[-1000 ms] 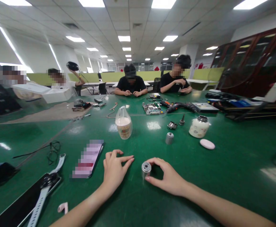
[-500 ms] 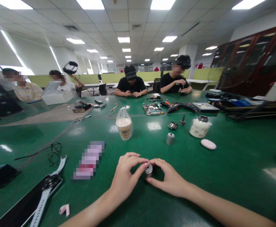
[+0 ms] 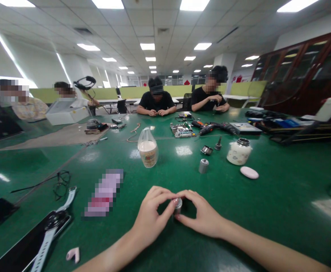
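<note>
A small silver metal cylinder (image 3: pixel 178 206) is between my two hands, close to the green tabletop. My left hand (image 3: pixel 152 210) comes from the left, thumb and index finger pinched at its top and near side. From the right, my right hand (image 3: pixel 204 214) grips it with the thumb low and the index finger at the top. Fingertips partly cover the cylinder. A similar silver cylinder (image 3: pixel 203 166) stands upright farther off. Behind that one lie a dark shiny metal piece (image 3: pixel 206 150) and a small dark geared part (image 3: pixel 218 144).
A bagged cup (image 3: pixel 148 154), a white jar (image 3: pixel 238 153) and a pink oval case (image 3: pixel 249 173) stand beyond my hands. At left are a blurred-out phone (image 3: pixel 104 194), a watch (image 3: pixel 53 223) and a pink earbud (image 3: pixel 73 255). A circuit board (image 3: pixel 182 130) and power drill (image 3: pixel 207 129) lie farther back.
The view has shifted slightly, so things on the left appear a little farther left. Both hands keep hold of the cylinder, with small finger shifts around its top.
</note>
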A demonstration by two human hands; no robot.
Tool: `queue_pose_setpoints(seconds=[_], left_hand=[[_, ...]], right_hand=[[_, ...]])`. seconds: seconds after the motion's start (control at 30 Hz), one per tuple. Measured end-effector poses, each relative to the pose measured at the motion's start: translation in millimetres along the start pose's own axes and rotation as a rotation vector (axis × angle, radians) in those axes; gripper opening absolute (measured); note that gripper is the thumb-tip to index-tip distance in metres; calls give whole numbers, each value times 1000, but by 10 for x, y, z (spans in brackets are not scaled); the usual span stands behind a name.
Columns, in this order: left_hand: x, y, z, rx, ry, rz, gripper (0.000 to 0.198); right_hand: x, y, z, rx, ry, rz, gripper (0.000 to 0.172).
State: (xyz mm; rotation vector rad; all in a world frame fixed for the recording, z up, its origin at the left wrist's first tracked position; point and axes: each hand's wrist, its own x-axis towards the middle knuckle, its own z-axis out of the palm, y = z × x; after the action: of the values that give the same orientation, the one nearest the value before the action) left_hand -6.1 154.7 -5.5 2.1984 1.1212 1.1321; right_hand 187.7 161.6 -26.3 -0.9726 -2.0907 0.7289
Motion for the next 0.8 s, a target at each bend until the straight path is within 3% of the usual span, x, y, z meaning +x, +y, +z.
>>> queue_pose_setpoints(seconds=[0.13,0.23,0.4,0.6,0.8], left_hand=[[-50,-77,46,-37,-19,1,28],[-74,-117,72,-32,-39,-20,38],[-79,-132,86,-22,-52,-29,33],[-78,-139,80,-3,-59,-24,32],[-90,-154,92,12,-83,-49,35]], right_hand=[[-45,-22,-29,81,90,-38,55],[-26,-76,-56,57,159,-70,36],[84,-151,-55,-70,186,-5,13],[129,-191,-46,-114,241,10,10],[220,-101,-219,-147,317,24,14]])
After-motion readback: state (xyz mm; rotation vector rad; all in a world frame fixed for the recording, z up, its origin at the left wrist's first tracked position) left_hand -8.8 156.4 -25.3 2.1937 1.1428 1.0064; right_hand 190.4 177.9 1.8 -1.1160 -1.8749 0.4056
